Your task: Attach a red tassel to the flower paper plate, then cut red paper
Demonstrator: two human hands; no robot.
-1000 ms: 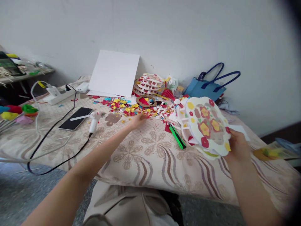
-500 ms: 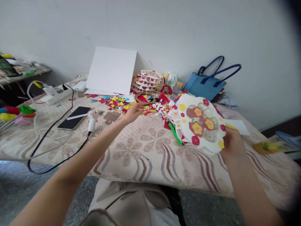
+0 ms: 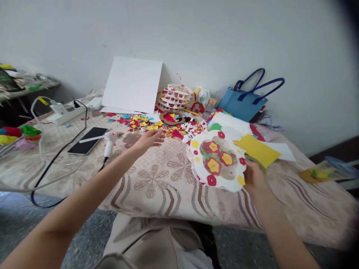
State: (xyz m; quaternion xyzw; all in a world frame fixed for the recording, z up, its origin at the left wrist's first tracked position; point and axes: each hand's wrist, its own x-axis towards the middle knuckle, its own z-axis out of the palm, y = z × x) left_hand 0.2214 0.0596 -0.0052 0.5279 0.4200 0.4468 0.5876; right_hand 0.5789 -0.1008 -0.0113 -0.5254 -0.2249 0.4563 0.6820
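Observation:
In my right hand (image 3: 254,175) is a white scalloped craft piece (image 3: 217,155), gripped at its right edge. Red and yellow flowers with green leaves decorate its see-through middle, and red and yellow dots run around the rim. It is tilted toward me above the table, and a second layer shows behind its left edge. My left hand (image 3: 151,140) is held out over the cloth, fingers apart, holding nothing. Just beyond it lie colourful paper scraps (image 3: 140,121) and a brown scalloped ring (image 3: 172,118).
A similar tiered piece (image 3: 176,95) stands by the wall beside a white board (image 3: 133,84). At right are yellow paper (image 3: 258,149), a blue bag (image 3: 244,102) and a cup (image 3: 322,173). A hot glue gun (image 3: 109,145), phone (image 3: 88,140) and looping cables lie left.
My right hand has moved the craft piece left and closer to me, exposing yellow and white paper behind it. My left hand has drawn back left from the ring, with its fingers spread.

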